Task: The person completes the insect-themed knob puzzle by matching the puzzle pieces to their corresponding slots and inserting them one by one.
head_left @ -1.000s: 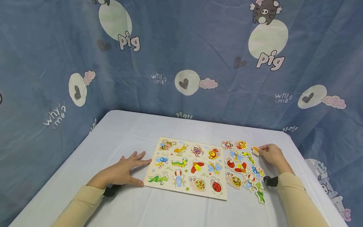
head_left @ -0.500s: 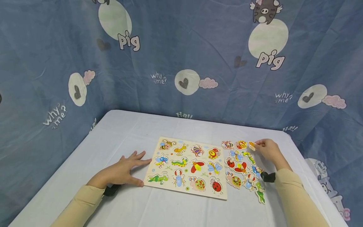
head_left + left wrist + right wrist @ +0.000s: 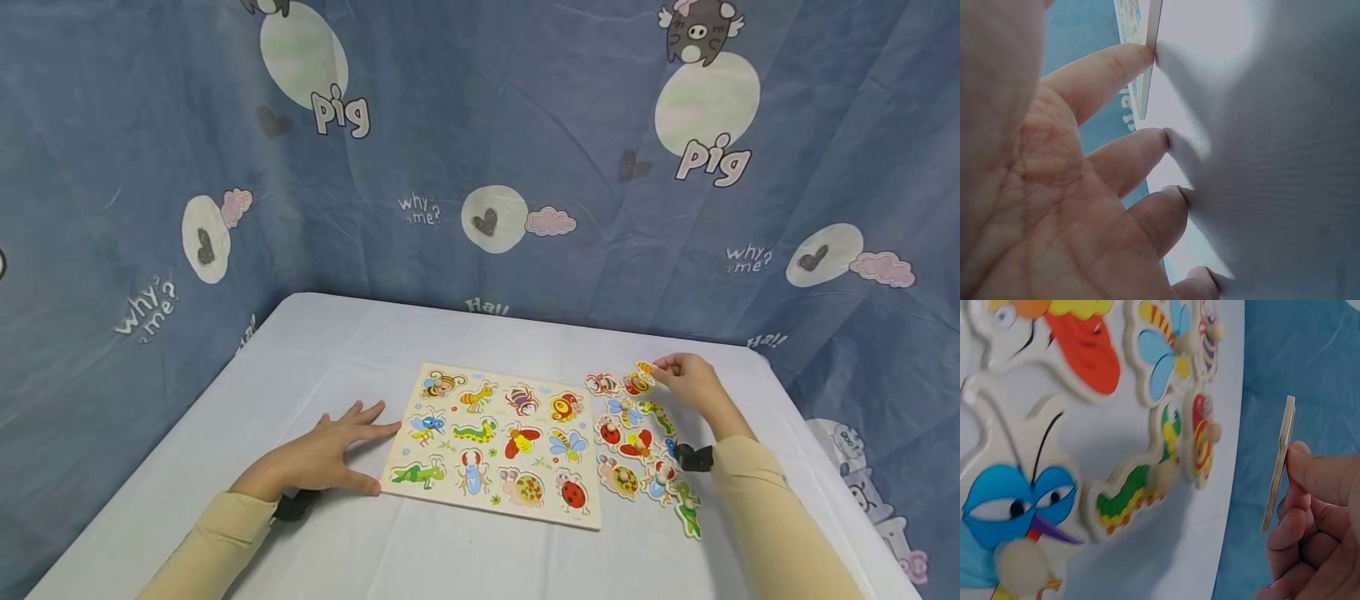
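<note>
My right hand pinches an orange-and-yellow striped insect puzzle piece between thumb and fingers. Seen from the right wrist, this piece is turned edge-on, held up off the table. In the head view it overlaps the round red-and-yellow bug piece. My left hand lies spread at the left side of the wooden puzzle board, thumb and index fingertip at its edge. From the left wrist, the other fingertips press on the white cloth. Insect pictures cover the board.
Several knobbed insect pieces lie right of the board, including a spider, a caterpillar, a snail and a grasshopper. A black wrist camera hangs low over the blue-eyed insect piece. A blue printed curtain stands behind the table.
My right hand has moved left and toward the back with the striped piece, from beyond the pieces' right side to over the round red-and-yellow bug. The left hand stays where it was.
</note>
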### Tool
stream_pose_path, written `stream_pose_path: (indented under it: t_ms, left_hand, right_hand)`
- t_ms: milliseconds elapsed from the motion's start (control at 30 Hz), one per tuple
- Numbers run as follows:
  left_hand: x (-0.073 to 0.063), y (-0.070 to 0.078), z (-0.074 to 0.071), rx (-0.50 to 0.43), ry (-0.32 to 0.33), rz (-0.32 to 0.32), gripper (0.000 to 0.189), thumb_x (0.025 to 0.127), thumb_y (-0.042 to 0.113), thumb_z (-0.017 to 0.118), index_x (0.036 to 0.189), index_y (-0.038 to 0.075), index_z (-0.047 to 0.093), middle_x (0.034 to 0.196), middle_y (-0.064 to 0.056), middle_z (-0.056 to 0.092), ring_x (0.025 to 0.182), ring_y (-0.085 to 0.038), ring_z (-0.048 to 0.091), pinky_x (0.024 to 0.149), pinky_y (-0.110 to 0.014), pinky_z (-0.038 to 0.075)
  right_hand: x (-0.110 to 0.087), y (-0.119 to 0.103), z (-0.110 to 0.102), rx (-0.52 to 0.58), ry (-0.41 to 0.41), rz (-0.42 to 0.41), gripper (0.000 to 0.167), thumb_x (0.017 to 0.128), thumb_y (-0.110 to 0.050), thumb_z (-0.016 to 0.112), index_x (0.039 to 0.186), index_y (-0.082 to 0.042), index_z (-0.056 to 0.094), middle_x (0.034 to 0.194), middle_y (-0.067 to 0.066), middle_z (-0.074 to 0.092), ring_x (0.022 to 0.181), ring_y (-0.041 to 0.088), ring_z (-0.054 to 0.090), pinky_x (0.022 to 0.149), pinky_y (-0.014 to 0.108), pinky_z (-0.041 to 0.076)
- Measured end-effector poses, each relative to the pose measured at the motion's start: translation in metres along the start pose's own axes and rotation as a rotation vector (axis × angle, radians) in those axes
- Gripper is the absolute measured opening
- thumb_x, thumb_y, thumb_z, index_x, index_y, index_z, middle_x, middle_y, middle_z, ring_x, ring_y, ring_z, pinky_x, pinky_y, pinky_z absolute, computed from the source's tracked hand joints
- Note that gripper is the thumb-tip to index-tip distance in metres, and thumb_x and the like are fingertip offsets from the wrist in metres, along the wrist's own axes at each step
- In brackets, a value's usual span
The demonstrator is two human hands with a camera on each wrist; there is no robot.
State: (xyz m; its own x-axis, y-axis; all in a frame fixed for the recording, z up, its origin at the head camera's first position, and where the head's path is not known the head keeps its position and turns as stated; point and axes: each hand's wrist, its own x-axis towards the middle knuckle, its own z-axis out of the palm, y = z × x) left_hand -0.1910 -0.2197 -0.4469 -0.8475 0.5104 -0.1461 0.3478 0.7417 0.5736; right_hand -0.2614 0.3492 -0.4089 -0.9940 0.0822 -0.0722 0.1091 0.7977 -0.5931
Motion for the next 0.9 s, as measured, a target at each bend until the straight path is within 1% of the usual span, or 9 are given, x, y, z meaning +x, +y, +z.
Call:
stream_pose_path:
  t_ms: [133,400,667,900]
  left_hand:
    - [0.000,0.000,0.000,0.005,0.000,-0.004,0.095,0.074,0.050,0.095,0.157,0.021,0.058,0.177,-0.022,0.027,0.162,-0.059,0.012,0.118,-0.089,0.003]
    - [0.000,0.001,0.001,0.014,0.011,-0.003,0.095,0.073,0.049,0.096,0.156,0.021,0.059,0.176,-0.023,0.028,0.162,-0.059,0.013,0.118,-0.089,0.004]
    - [-0.001,0.000,0.002,0.016,0.010,-0.002,0.095,0.074,0.049,0.096,0.156,0.021,0.059,0.176,-0.023,0.028,0.162,-0.059,0.013,0.118,-0.090,0.004]
    - [-0.001,0.001,0.000,0.018,0.009,0.001,0.094,0.074,0.049,0.096,0.156,0.021,0.059,0.176,-0.024,0.028,0.162,-0.059,0.013,0.118,-0.090,0.004]
  right_hand:
    - [0.001,-0.008,0.001,0.000,0.013,-0.033,0.032,0.107,-0.020,0.062,0.120,0.009,0.068,0.083,0.003,0.056,0.081,0.019,0.051,0.069,0.031,0.042]
    - [0.004,-0.021,0.005,-0.020,0.031,-0.104,0.030,0.107,-0.020,0.063,0.118,0.007,0.069,0.083,0.003,0.058,0.079,0.018,0.051,0.070,0.031,0.041]
    - [0.008,-0.035,0.012,0.004,0.021,-0.097,0.029,0.108,-0.020,0.063,0.119,0.006,0.069,0.087,0.004,0.060,0.082,0.018,0.053,0.071,0.031,0.044]
    - [0.006,-0.049,0.016,0.017,0.021,-0.127,0.027,0.108,-0.019,0.063,0.119,0.006,0.069,0.086,0.005,0.059,0.080,0.018,0.052,0.068,0.030,0.044]
